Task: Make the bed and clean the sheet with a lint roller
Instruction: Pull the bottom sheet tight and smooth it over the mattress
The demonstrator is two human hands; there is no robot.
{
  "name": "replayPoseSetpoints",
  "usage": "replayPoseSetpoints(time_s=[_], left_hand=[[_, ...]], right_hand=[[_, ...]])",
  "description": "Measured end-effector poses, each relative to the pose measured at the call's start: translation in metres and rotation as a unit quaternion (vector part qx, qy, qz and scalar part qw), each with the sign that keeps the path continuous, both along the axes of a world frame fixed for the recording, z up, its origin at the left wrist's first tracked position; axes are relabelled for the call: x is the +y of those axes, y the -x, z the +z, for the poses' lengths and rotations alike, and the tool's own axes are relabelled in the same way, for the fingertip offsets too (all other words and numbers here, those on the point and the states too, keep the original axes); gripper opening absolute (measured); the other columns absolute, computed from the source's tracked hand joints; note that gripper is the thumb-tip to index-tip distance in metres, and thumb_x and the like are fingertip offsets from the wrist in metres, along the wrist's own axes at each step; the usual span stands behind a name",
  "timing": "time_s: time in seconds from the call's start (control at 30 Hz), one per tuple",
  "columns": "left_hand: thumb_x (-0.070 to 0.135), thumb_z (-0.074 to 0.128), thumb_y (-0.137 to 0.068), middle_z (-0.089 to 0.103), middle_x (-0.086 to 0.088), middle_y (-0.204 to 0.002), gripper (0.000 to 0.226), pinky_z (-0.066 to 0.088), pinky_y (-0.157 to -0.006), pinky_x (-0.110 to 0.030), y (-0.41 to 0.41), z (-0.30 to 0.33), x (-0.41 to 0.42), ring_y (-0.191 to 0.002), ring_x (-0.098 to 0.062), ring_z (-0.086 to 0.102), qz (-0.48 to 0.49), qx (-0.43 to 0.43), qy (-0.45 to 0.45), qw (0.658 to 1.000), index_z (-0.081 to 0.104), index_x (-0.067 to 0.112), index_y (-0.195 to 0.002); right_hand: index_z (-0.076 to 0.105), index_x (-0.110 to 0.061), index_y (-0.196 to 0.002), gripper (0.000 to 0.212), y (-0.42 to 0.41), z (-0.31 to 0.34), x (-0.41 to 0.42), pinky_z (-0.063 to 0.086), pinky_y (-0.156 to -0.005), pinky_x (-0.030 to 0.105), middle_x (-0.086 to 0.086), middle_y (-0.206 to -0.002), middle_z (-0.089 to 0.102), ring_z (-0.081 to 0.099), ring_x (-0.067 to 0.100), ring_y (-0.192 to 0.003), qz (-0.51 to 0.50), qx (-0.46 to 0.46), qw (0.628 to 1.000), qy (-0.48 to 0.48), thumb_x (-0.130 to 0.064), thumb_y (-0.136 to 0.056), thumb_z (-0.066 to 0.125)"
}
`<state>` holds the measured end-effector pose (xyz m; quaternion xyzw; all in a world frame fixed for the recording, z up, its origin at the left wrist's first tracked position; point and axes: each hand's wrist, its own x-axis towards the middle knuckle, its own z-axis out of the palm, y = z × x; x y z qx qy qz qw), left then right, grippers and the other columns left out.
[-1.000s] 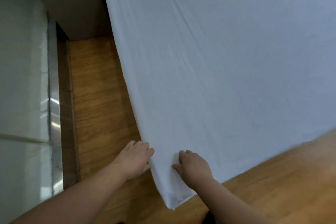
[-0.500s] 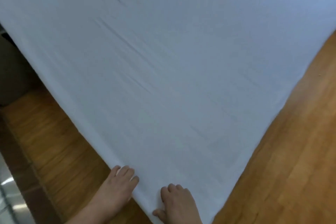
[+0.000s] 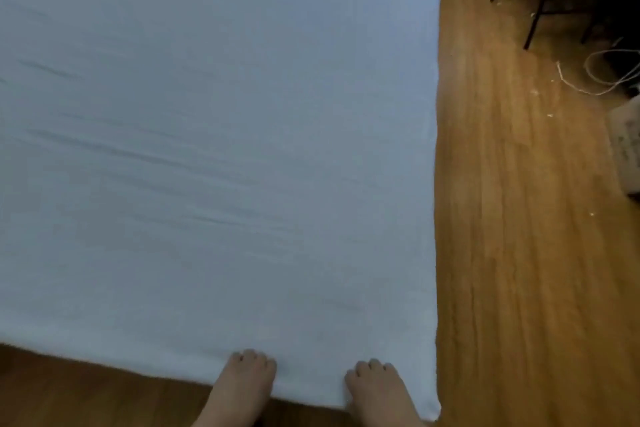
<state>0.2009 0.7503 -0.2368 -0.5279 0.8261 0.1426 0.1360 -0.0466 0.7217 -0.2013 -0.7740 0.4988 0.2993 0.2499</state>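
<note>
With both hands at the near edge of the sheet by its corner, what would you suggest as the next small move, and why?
Probably a gentle pull of the sheet toward the near edge. Both the left hand and right hand rest curled over that edge beside the near right corner, and long shallow creases run across the middle of the fabric. Whether either hand has a real grip on the cloth is unclear.

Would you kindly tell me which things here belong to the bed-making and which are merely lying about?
Job in hand:
white sheet
left hand and right hand, both on its near edge

Lying about:
black stand legs
white cord
box
crumbs on the wooden floor
</note>
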Motion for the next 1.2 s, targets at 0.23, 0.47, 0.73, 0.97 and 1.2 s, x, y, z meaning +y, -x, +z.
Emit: replayPoseSetpoints(time_s=[0.23,0.47,0.73,0.97,1.2], left_hand=[[0.016,0.064,-0.078,0.062,-0.007,-0.100,0.029,0.047,-0.072,-0.037,0.002,0.020,-0.007,-0.089,-0.028,0.060,-0.025,-0.084,-0.123,0.988,0.064,0.015,-0.106],[0.011,0.054,-0.086,0.055,-0.006,-0.108,0.023,0.043,-0.081,-0.037,0.010,0.005,-0.001,-0.099,-0.027,0.054,-0.098,-0.127,-0.159,0.974,0.056,0.016,-0.109],[0.013,0.039,-0.097,0.058,-0.004,-0.117,0.026,0.039,-0.087,-0.037,0.010,0.005,-0.006,-0.110,-0.026,0.051,-0.159,-0.158,-0.178,0.958,0.053,0.018,-0.119],[0.014,0.042,-0.097,0.065,-0.003,-0.113,0.025,0.040,-0.087,-0.037,0.019,0.006,-0.016,-0.109,-0.027,0.057,-0.160,-0.200,-0.173,0.951,0.060,0.018,-0.113],[0.012,0.045,-0.094,0.070,-0.003,-0.103,0.024,0.050,-0.082,-0.038,0.012,0.007,-0.018,-0.100,-0.027,0.061,-0.197,-0.167,-0.185,0.948,0.067,0.017,-0.102]], right_hand=[[0.049,-0.017,-0.123,0.041,0.008,-0.004,0.030,0.038,-0.091,0.038,0.005,-0.119,0.053,0.050,0.026,-0.109,-0.060,0.017,0.998,0.004,-0.040,-0.091,0.057],[0.063,-0.020,-0.068,0.027,0.020,-0.023,0.043,0.045,-0.055,0.031,-0.002,-0.065,0.057,0.056,0.019,-0.059,-0.004,-0.007,0.998,0.064,-0.021,-0.053,0.087],[0.060,-0.015,-0.110,0.022,0.031,-0.025,0.040,0.035,-0.082,0.037,0.008,-0.109,0.061,0.053,0.029,-0.101,0.053,-0.014,0.998,0.015,-0.013,-0.093,0.046],[0.060,-0.015,-0.110,0.020,0.029,-0.023,0.031,0.034,-0.079,0.036,0.007,-0.108,0.061,0.056,0.027,-0.099,0.103,0.032,0.994,0.020,-0.016,-0.098,0.044],[0.063,-0.017,-0.099,0.017,0.031,-0.025,0.025,0.031,-0.074,0.036,0.006,-0.099,0.062,0.057,0.026,-0.091,0.184,0.026,0.983,-0.001,-0.015,-0.095,0.047]])
